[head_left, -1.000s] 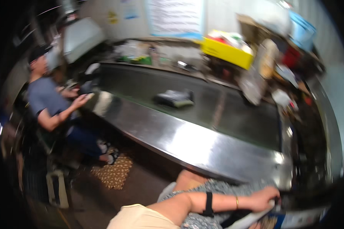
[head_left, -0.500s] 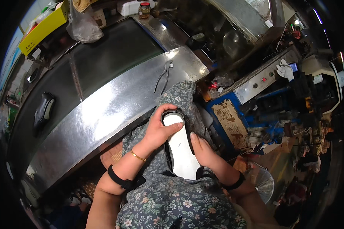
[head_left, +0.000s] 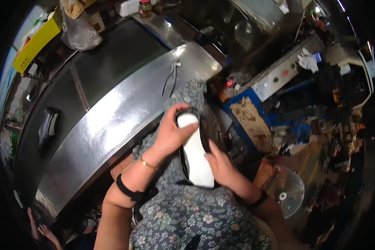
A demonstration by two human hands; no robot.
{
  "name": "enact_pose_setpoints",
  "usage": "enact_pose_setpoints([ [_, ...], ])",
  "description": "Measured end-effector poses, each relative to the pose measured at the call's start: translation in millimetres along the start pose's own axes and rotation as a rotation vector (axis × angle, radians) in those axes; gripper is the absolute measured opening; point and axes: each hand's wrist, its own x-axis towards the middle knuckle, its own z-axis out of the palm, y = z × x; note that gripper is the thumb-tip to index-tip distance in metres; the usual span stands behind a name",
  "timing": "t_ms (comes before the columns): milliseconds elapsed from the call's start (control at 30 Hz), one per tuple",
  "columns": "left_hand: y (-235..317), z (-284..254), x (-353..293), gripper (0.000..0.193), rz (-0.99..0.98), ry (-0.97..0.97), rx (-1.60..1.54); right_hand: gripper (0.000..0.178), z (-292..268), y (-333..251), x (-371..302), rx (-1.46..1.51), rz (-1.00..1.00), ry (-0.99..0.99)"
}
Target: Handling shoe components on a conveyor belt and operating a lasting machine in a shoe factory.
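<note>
A black shoe upper [head_left: 183, 161] lies sole side up across my lap, with a long white insole board [head_left: 199, 164] facing me. My left hand [head_left: 171, 132] is wrapped round its far end, thumb pressed on the white board. Along the right side my right hand [head_left: 224, 167] grips the edge, its thumb on the board and its other fingers partly hidden beside it. Pincers [head_left: 173, 74] rest on the metal bench top [head_left: 112, 112] beyond my hands.
A dark conveyor belt [head_left: 121, 58] behind the bench carries another black shoe [head_left: 48, 128]. At right are a button panel [head_left: 271, 81], a white glove [head_left: 307, 61] and a round fan [head_left: 289, 193]. Another person's hand [head_left: 48, 234] shows at the lower left.
My right thumb has come onto the white board's edge, and both hands keep hold of the shoe upper. The whole view has shifted a little. Another person's hands have appeared at lower left.
</note>
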Motion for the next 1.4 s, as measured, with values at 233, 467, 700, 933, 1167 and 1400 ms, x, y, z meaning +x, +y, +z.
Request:
enact_pose_setpoints([
  [233, -9, -5, -6, 0.049, -0.047, 0.117, -0.371, 0.054, 19, -9, 30, 0.308, -0.246, 0.097],
  [467, 14, -29, -28, 0.044, -0.066, 0.020, 0.741, 0.064, 48, -52, 28, -0.049, -0.223, 0.204],
  [700, 15, -16, -84, 0.051, -0.216, 0.108, 0.188, 0.059, 66, -31, 30, -0.054, -0.264, 0.329],
  [933, -48, -14, -35, 0.054, 0.117, 0.240, -0.246, 0.053, 57, -7, 15, -0.011, -0.364, 0.211],
  [1167, 17, -27, 13, 0.059, -0.310, -0.207, -0.552, 0.053, 17, -36, 8, -0.026, -0.181, 0.019],
  [1400, 0, 8, 17, 0.038, -0.004, -0.128, -0.167, 0.045, -18, -46, 101, 0.649, -0.191, -0.045],
])
